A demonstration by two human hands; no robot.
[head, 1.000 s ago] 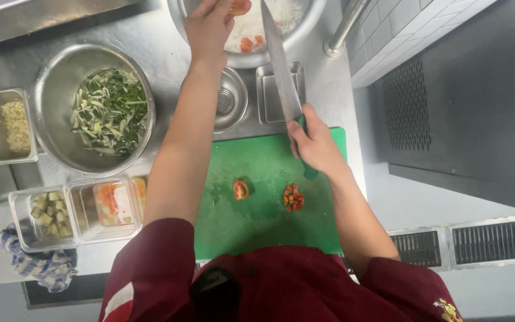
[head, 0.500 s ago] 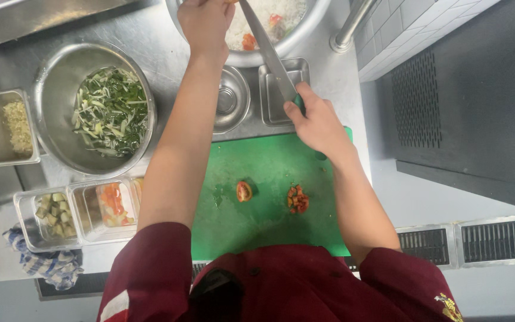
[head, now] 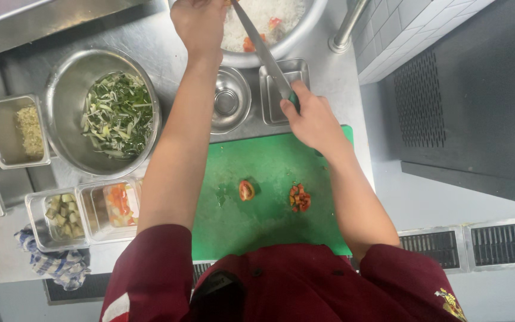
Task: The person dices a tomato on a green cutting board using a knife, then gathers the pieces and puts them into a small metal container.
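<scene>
My right hand (head: pixel 312 121) grips a long kitchen knife (head: pixel 260 48) by its dark handle, with the blade slanting up and left over the big metal bowl of white rice (head: pixel 281 37). At that bowl's near rim my left hand (head: pixel 201 24) is cupped beside the blade tip, and I cannot see what it holds. Red tomato bits lie on the rice. On the green cutting board (head: pixel 269 197) lie a tomato piece (head: pixel 246 190) and a small pile of diced tomato (head: pixel 299 198).
A large steel bowl of sliced greens (head: pixel 114 113) stands left. A small empty steel bowl (head: pixel 229 101) and a square steel tin (head: pixel 272 95) sit behind the board. Several small containers of chopped food (head: pixel 84 211) and a checked cloth (head: pixel 55 262) are at left.
Both hands reached further over the rice bowl. The knife swung from pointing straight up to slanting left across the bowl, its tip meeting my left hand.
</scene>
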